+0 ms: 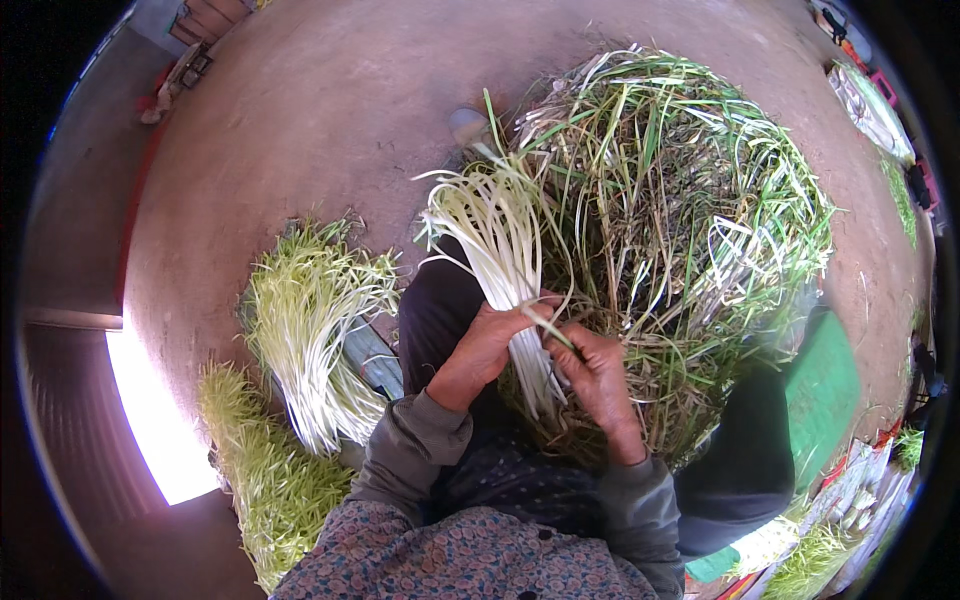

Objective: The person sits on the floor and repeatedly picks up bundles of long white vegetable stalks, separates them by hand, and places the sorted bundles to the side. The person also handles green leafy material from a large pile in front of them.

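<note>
My left hand [484,351] is closed around a bunch of long, pale leafy stalks [495,232], which look like blanched garlic chives. The bunch is upright over my lap, its white stem ends below the hand and its leaf tips fanning out above. Beside it, my right hand [596,371] pinches a single greenish stalk [551,328] that crosses the front of the bunch. Past my hands lies a large heap of loose green, white and dried brown leaves [660,202], between my knees and beyond.
Sorted pale stalks [311,345] lie at my left on a greyish-blue support [371,356], with a yellow-green pile [277,480] nearer me. A green sheet [825,397] is by my right knee. More stalks [817,559] rest at lower right. Bright light falls on the floor [161,427] at left.
</note>
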A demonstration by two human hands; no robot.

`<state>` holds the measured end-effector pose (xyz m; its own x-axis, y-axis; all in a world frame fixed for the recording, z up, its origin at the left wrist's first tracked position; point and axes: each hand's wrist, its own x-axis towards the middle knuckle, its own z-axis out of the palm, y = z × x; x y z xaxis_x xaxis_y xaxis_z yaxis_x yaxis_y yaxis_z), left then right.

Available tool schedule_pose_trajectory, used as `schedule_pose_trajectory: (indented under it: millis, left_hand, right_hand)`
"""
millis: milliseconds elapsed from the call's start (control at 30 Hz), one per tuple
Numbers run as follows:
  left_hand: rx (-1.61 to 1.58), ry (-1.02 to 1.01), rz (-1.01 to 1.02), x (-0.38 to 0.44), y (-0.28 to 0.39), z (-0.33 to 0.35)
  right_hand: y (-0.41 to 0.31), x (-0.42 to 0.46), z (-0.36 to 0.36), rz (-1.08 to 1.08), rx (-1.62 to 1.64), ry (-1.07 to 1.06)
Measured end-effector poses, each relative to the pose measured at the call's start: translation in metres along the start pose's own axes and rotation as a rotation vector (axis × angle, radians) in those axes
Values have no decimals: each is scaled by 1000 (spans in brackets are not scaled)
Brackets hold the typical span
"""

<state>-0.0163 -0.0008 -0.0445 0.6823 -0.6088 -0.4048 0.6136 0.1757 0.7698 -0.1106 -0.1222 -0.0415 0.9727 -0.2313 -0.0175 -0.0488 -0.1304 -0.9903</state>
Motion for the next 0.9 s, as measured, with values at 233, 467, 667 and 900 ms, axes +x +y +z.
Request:
schedule_pose_trajectory:
  millis: [233, 467, 667, 900]
  left_hand:
    - [-153, -90, -182, 2, -10, -2]
    - [-78, -83, -148, 0, 12, -18]
    - [-15, -27, 181, 6, 69, -36]
    - [-363, -141, 258, 6, 80, -47]
  right_hand:
    - [2, -17, 2, 49, -39, 70]
    - [5, -46, -19, 172, -89, 67]
    - [40, -94, -82, 303, 262, 744]
    - [59, -85, -111, 352, 63, 899]
